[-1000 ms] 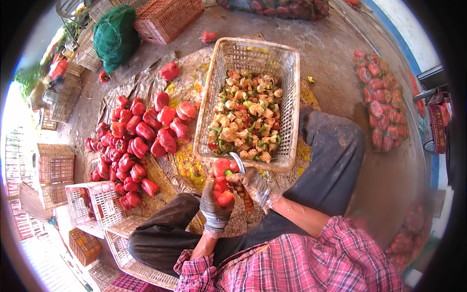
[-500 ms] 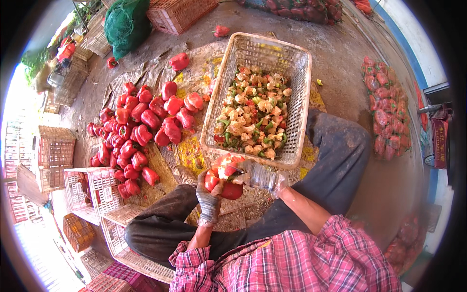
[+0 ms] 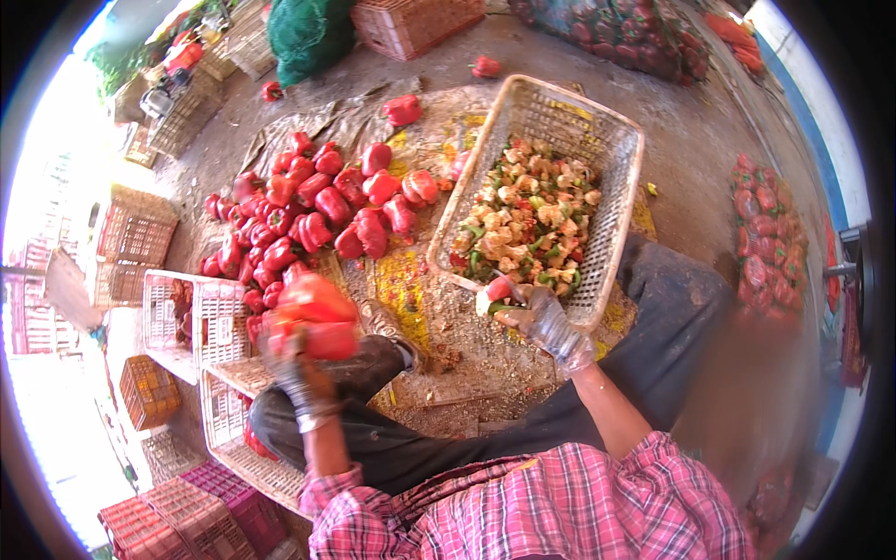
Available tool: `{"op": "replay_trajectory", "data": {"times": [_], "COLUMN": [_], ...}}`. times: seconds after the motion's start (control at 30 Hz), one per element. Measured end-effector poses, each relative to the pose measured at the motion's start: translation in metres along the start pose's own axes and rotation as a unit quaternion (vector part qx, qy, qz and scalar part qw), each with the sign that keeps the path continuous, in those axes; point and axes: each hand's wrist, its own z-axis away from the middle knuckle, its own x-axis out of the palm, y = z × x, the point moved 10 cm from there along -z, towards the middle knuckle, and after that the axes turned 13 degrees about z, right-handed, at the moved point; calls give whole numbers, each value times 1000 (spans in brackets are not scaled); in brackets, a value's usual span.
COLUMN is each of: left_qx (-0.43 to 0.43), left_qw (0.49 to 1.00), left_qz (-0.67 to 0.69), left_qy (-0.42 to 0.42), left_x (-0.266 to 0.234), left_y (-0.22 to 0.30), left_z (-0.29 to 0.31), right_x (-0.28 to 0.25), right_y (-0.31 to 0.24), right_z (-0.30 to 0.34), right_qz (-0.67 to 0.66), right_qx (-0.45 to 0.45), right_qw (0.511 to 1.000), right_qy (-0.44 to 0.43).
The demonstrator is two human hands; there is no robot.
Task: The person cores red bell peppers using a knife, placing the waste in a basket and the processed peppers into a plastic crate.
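Note:
My left hand (image 3: 308, 387), in a grey glove with a clear plastic cuff, is wrapped round red bell peppers (image 3: 315, 322) smeared by motion, so I cannot tell how many. It hangs above my bent left leg, beside the tipped pale crate (image 3: 224, 322). At the near edge of the long plastic crate (image 3: 627, 219), my right hand (image 3: 551, 327), gloved likewise, has its fingers closed on a pepper core (image 3: 495, 295) with red skin, pale flesh and some green. Whether that hand also holds a blade is hidden. Pale cut cores (image 3: 532, 210) with green stems fill the crate's bottom.
Whole red peppers (image 3: 308, 201) are heaped on a stained sheet at left. Stacked crates (image 3: 135, 238) stand farther left. A green net bundle (image 3: 310, 37) and reddish crate (image 3: 418, 26) are at the back. Net sacks of peppers (image 3: 767, 238) lie right and far right.
My hands have parted. The left has swung left with the peppers; the right has come to the long crate's near edge with a core. The view has shifted slightly.

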Motion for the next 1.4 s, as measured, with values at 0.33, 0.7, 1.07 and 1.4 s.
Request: {"op": "replay_trajectory", "data": {"times": [0.33, 0.7, 1.07, 1.4], "left_qx": [41, -154, -104, -211], "left_qw": [906, 845, 988, 852], "left_qz": [-422, -252, 110, -473], "left_qy": [13, -446, -19, 79], "left_x": [-110, 162, -22, -398], "left_y": [167, -54, 98, 8], "left_z": [3, 159, 32, 34], "right_x": [27, 55, 38, 18], "right_y": [-20, -57, -98, 60], "right_z": [4, 37, 35, -3], "right_qz": [-83, 64, -17, -100], "right_qx": [-21, -186, -2, 215], "right_qw": [995, 965, 997, 966], "right_qy": [-53, -171, -70, 101]}}
